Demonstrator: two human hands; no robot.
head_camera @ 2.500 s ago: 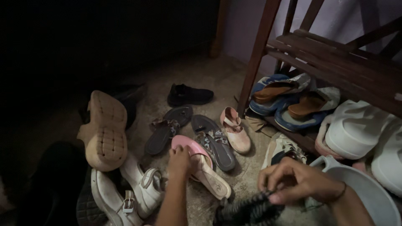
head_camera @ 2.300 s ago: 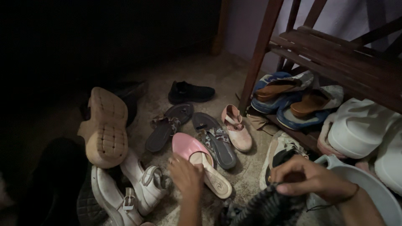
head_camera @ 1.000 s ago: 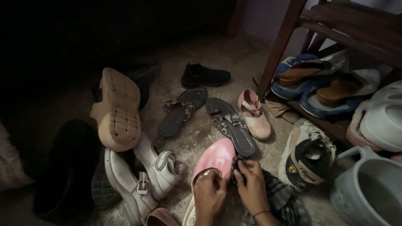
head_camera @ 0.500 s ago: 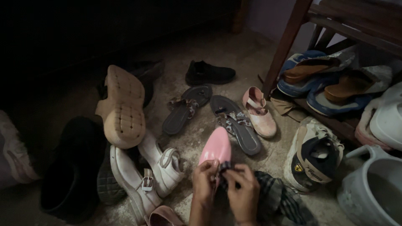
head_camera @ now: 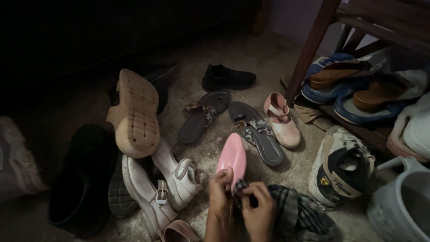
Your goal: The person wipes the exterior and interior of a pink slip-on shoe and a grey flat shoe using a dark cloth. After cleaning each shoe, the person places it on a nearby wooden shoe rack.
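My left hand (head_camera: 220, 192) grips a pink slip-on shoe (head_camera: 232, 155), holding it tilted with its toe pointing away from me. My right hand (head_camera: 259, 207) pinches a dark checked cloth (head_camera: 301, 215) and presses a fold of it against the shoe's near side, right beside my left fingers. The rest of the cloth trails down to the floor on my right. Both hands sit low in the middle of the view above the concrete floor (head_camera: 260, 58).
Shoes lie all around: white buckled sandals (head_camera: 156, 188), an upturned tan sole (head_camera: 134, 114), dark flat sandals (head_camera: 204, 114), a small pink-strapped shoe (head_camera: 282, 121), a black sneaker (head_camera: 227, 77), a white-and-black sneaker (head_camera: 342, 166). A wooden shoe rack (head_camera: 358, 54) and a pale jug (head_camera: 398, 201) stand on the right.
My left hand picked the pink shoe up off the floor and tilted it. My right hand brought the checked cloth over from the right and set it against the shoe.
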